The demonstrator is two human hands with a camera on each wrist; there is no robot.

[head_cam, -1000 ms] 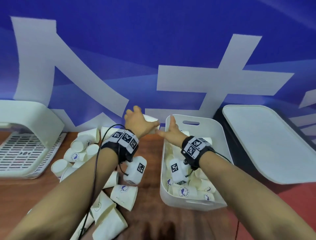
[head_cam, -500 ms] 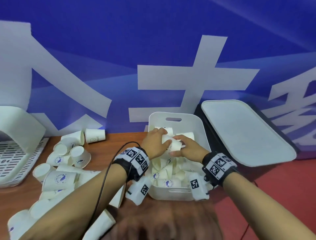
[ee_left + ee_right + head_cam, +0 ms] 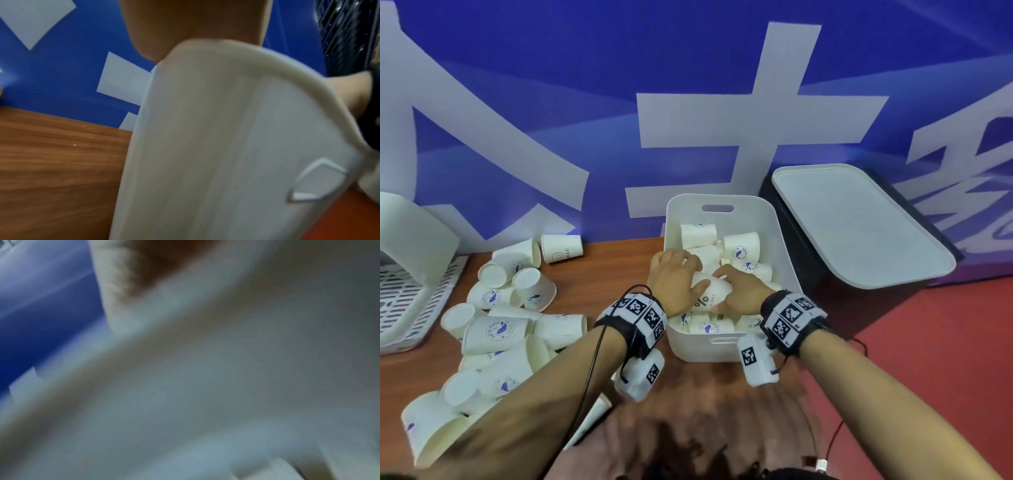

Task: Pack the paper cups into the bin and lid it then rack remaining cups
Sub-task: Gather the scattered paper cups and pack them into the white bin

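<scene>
A white plastic bin [image 3: 774, 236] stands in the middle of the wooden table, holding several white paper cups [image 3: 741, 246]. Both hands are inside it. My left hand [image 3: 676, 277] and my right hand [image 3: 738, 291] together hold one paper cup [image 3: 710, 296], which lies on its side on top of the pile with black print showing. The bin's flat white lid [image 3: 859, 226] lies to the right. In the left wrist view only the bin's outer wall [image 3: 226, 138] and the table [image 3: 51, 162] show. The right wrist view is a white blur.
Several loose paper cups [image 3: 496, 329] lie scattered on the table left of the bin. A white slotted rack [image 3: 404, 294] with a curved hood sits at the far left. A blue banner wall stands right behind. The surface to the right is red.
The left hand carried a cup from the bin's back left corner into the bin. The right hand joined it, and both have sunk lower onto the pile.
</scene>
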